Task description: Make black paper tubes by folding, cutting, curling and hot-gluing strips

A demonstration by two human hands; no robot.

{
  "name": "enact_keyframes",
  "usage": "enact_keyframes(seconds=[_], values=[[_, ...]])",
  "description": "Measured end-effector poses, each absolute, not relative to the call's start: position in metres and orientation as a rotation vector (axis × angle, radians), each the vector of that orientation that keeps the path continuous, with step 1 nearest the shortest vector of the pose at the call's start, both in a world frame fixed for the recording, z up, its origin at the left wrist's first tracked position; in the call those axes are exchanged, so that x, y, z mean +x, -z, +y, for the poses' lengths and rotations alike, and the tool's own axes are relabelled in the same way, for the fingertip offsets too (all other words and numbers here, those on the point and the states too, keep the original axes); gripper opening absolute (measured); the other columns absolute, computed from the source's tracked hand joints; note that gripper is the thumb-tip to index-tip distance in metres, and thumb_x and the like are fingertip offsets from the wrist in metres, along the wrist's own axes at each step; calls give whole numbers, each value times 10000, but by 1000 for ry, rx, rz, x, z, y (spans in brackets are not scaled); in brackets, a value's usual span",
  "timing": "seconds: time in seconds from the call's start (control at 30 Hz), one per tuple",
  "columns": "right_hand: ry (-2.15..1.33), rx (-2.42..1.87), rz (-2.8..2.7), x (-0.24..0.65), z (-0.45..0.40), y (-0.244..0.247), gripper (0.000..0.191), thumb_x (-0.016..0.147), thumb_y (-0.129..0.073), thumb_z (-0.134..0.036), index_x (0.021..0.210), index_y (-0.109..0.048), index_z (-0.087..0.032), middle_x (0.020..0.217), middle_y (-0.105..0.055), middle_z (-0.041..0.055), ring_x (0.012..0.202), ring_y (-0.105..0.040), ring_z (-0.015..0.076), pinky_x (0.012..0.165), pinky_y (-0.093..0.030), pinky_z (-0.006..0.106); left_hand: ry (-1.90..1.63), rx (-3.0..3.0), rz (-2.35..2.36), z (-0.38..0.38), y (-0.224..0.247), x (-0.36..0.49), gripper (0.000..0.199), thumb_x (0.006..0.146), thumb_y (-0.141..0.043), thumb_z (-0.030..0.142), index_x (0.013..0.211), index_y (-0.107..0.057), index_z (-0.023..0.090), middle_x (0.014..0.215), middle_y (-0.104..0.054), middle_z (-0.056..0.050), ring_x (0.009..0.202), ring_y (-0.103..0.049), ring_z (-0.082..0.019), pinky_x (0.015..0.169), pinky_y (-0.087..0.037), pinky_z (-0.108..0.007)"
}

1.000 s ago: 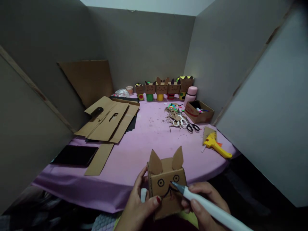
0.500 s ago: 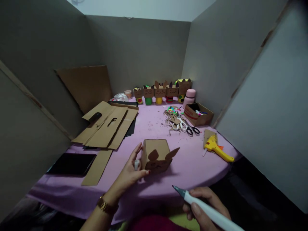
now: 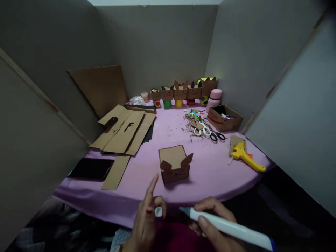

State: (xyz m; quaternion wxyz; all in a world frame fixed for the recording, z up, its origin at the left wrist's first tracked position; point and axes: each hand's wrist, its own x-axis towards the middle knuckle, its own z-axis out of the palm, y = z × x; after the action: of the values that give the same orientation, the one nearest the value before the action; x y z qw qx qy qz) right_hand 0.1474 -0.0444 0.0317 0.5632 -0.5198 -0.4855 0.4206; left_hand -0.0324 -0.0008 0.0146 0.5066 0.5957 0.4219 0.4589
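Observation:
My right hand (image 3: 216,222) grips a white marker (image 3: 231,225) with a blue end, its grey tip uncovered and pointing left. In my left hand (image 3: 147,213) a white marker cap (image 3: 158,211) is held among curled fingers, while the index finger points up and forward. Cap and marker tip face each other, a short gap apart. Beyond my hands, a small cardboard box (image 3: 173,164) stands on the pink-covered table, untouched. Two brown ear shapes rise from its front edge, and a face is drawn on the front side.
Flat cardboard pieces (image 3: 126,129) and a black tablet (image 3: 91,168) lie on the left. To the right are a yellow glue gun (image 3: 246,157), scissors (image 3: 203,129), scraps and an open box (image 3: 225,119) of pens. Several eared figures (image 3: 180,92) and a pink bottle (image 3: 214,99) line the back.
My left hand has let go of the cardboard box and drawn back toward me with the cap. The marker has turned more level and its tip has moved left, toward the cap.

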Motion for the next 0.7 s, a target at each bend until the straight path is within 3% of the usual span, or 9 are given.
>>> enact_keyframes(seconds=[0.33,0.47,0.63,0.7], values=[[-885,-1394,-1375,147,-51,-39,126,689,-628,-373,643,-633,-255,626,-637,19,606,-557,187,538,-445,264,-872,1703,960,-15,-18,-11,749,826,-65,630,1422,-164,188,536,-423,31,460,-327,-133,448,-231,-273],[-1007,-1310,-1409,141,-44,-29,181,690,-645,-402,627,-614,-235,560,-611,-7,550,-525,152,524,-419,240,-776,1984,942,-15,-28,-7,750,833,-75,616,1404,-257,166,566,-567,-36,466,-451,-173,480,-304,-305],[-1367,-945,-1089,128,-38,-10,355,720,-594,-540,629,-491,-213,479,-520,-46,433,-486,104,425,-373,199,-941,2041,911,-15,-10,-3,570,867,-269,525,1367,-341,261,660,-683,-86,507,-589,-219,509,-413,-311],[-1362,-935,-1070,127,-35,-6,384,715,-582,-583,646,-494,-215,484,-519,-51,435,-511,107,432,-388,201,-1002,1944,939,-13,0,-3,504,868,-333,463,1348,-365,313,704,-698,-78,566,-627,-235,497,-434,-295]])
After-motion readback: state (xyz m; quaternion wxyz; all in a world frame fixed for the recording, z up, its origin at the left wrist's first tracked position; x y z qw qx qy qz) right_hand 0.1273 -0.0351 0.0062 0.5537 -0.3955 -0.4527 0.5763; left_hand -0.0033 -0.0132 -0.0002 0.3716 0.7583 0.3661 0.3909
